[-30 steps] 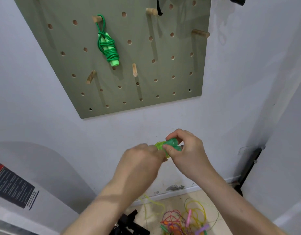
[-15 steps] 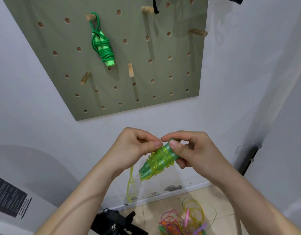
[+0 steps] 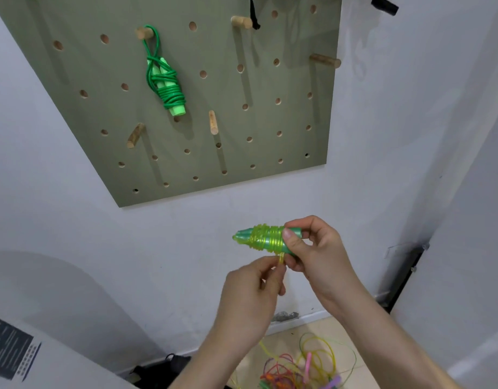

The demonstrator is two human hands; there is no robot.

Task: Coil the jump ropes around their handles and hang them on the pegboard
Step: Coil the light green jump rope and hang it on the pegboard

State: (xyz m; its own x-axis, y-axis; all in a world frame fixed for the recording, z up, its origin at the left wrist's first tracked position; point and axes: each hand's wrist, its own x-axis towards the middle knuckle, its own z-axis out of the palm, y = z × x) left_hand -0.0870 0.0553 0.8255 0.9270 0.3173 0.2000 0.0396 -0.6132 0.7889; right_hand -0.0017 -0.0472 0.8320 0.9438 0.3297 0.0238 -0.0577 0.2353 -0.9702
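Dropped from beside the bundle to just under it, the left hand (image 3: pixel 250 290) now pinches the yellow cord (image 3: pixel 281 258) taut. The right hand (image 3: pixel 318 254) clamps thumb and fingers round the handles (image 3: pixel 243 237), swung nearly level, below the pegboard (image 3: pixel 292 113). Winding looks almost finished; hanging remains. Any loose cord left is hidden behind the left fingers. The pile of ropes (image 3: pixel 306 366) on the floor is cut off.

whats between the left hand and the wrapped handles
In the head view, a short stretch of yellow rope runs from the left hand up to the wrapped handles, held by the right hand.
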